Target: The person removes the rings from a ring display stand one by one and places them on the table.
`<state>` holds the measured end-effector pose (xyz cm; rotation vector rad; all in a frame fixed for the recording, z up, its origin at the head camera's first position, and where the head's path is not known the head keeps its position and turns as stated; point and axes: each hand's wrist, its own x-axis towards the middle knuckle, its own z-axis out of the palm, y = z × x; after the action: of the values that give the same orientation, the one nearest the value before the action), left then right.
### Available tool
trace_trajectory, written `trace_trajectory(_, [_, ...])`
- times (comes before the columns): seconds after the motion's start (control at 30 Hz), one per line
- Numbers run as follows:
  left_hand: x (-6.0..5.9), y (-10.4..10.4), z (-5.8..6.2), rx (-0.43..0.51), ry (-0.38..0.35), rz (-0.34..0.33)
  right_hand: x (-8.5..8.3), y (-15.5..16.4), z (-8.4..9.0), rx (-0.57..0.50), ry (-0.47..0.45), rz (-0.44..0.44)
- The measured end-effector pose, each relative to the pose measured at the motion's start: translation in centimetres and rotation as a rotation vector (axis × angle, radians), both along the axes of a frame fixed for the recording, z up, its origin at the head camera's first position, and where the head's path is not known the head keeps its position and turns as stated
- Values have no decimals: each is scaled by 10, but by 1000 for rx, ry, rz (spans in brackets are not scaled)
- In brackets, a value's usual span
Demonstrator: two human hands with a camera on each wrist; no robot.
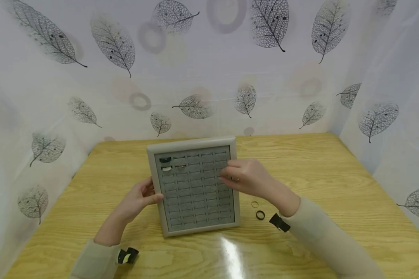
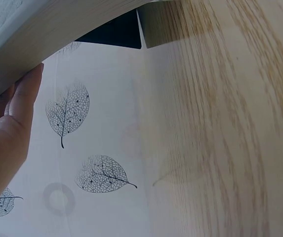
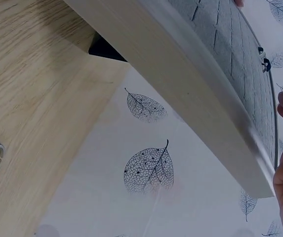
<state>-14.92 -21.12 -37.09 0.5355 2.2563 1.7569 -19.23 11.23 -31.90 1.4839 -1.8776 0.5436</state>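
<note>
On a wood-grain tabletop (image 1: 317,162), one ring display board (image 1: 195,193) is stood tilted: judged light, stiff, best grasped by its frame (image 1: 192,143). Left edge clamped by left hand (image 1: 141,196); right hand (image 1: 246,176) curled at right edge, pinched contents not discernible.

This is a screened-off work spot: pale cloth (image 1: 202,66) printed with dark leaves (image 1: 269,23) closes the far, left and right sides of a wood-grain surface (image 1: 300,159). Whether it stands in a home, shop or studio cannot be told.
</note>
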Motion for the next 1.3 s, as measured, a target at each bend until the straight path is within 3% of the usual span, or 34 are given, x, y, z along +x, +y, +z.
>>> trace_trajectory(0.6, [-1, -1, 1, 5, 2, -2, -5, -40, 14, -21, 38, -17])
trace_trajectory(1.3, [0, -1, -1, 49, 3, -26, -5, -85, 15, 6, 51, -161])
